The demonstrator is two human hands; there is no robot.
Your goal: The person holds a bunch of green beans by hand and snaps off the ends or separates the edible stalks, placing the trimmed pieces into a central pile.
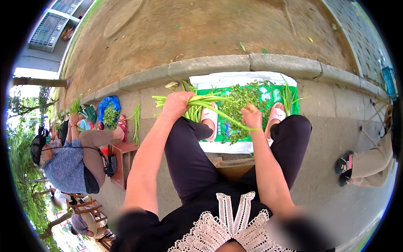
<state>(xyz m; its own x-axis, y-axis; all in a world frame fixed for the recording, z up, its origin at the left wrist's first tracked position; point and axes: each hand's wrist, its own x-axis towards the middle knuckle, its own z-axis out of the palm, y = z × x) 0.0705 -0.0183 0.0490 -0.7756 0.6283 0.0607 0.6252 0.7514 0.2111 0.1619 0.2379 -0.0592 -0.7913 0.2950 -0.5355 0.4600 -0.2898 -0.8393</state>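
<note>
My left hand (178, 104) is closed around a bunch of long green vegetable stems (204, 100), held level above my left knee. One thicker stem (237, 122) slants from the bunch down to my right wrist. My right hand (252, 116) has its fingers curled; whether anything is inside them is hidden. Below lies a green and white plastic sack (220, 75), spread flat. Loose green leaves (244, 100) are heaped across its middle. More stems (194, 113) lie by its left side, and a few leafy sprigs (286, 96) are at its right edge.
My feet in pink slippers (211, 124) rest on the sack. Beyond it runs a stone kerb (211, 66) with bare soil. At left, a seated person (67, 163) works near a blue plastic bag (108, 104) and wooden stool (121, 163). Another person's legs (368, 163) are at right.
</note>
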